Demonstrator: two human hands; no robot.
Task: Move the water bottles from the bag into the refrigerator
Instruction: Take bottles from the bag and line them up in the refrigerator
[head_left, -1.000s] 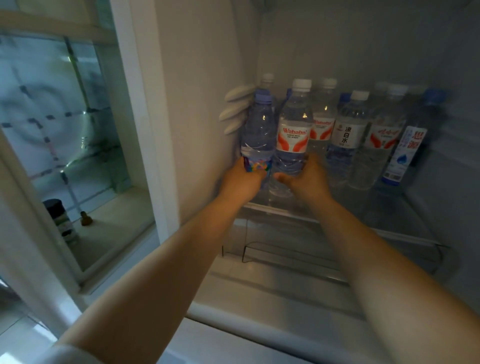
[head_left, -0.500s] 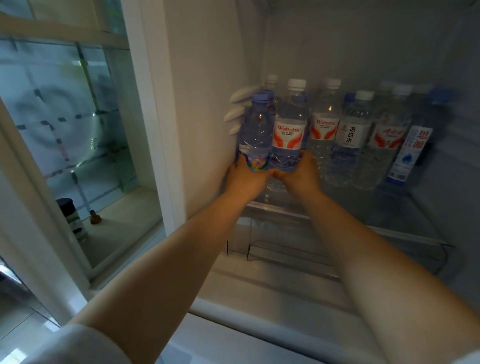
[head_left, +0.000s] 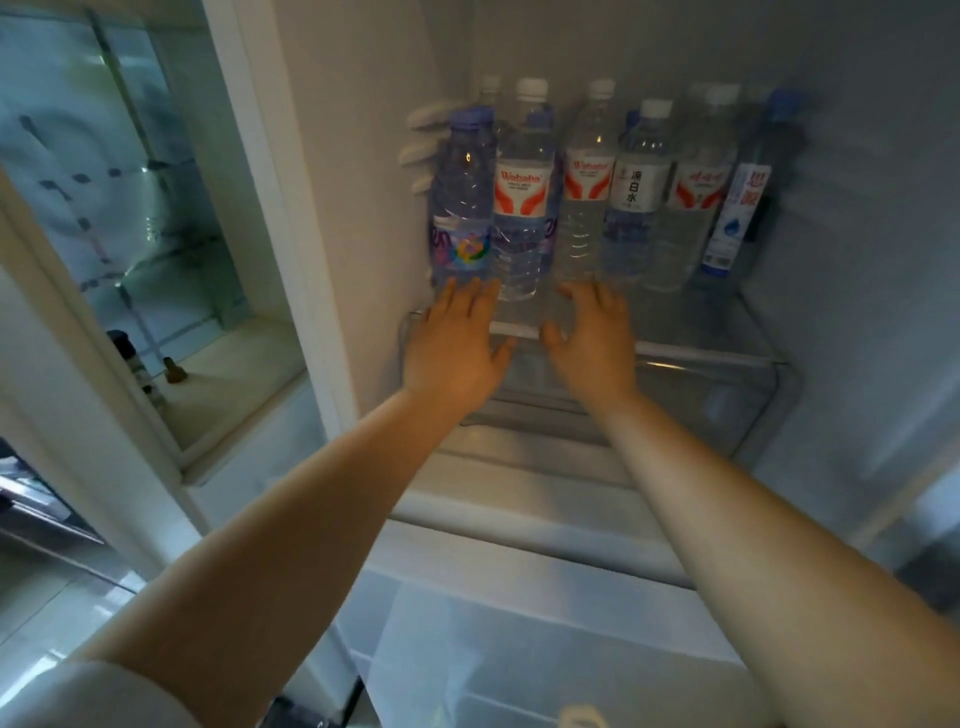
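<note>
1. Head view, writing: the refrigerator (head_left: 857, 312) stands open, with water bottles upright in a row on its glass shelf (head_left: 737, 332); the blue-capped bottle (head_left: 462, 208) at the far left carries a purple label with a many-coloured flower mark, its lettering too blurred to read; the bottle beside it (head_left: 522, 202) has a white label with red swooshes that reads "Wahaha"; the next bottle (head_left: 587, 192) shows the same red-and-white label; the white-labelled bottle (head_left: 635, 197) bears the Chinese characters 凉白水; a further red-swoosh bottle (head_left: 698, 192) has script that cannot be made out; the slim bottle (head_left: 740, 218) at the far right has a blue-and-white label with red characters and a blue drop.
2. Hands: the left hand (head_left: 454, 343) lies flat with fingers straight, their tips just under the blue-capped bottle's base, holding nothing; the right hand (head_left: 592, 338) is spread with fingers loosely bent, near the bottles' bases, holding nothing.
3. Against the earlier frames: each hand then gripped a bottle, the left the blue-capped one, the right the "Wahaha" one; now both bottles stand free on the shelf and the hands have drawn back to its front edge.
4. Outside the refrigerator, at left, a small dark jar (head_left: 127, 353) sits on a window ledge (head_left: 234, 374).
</note>
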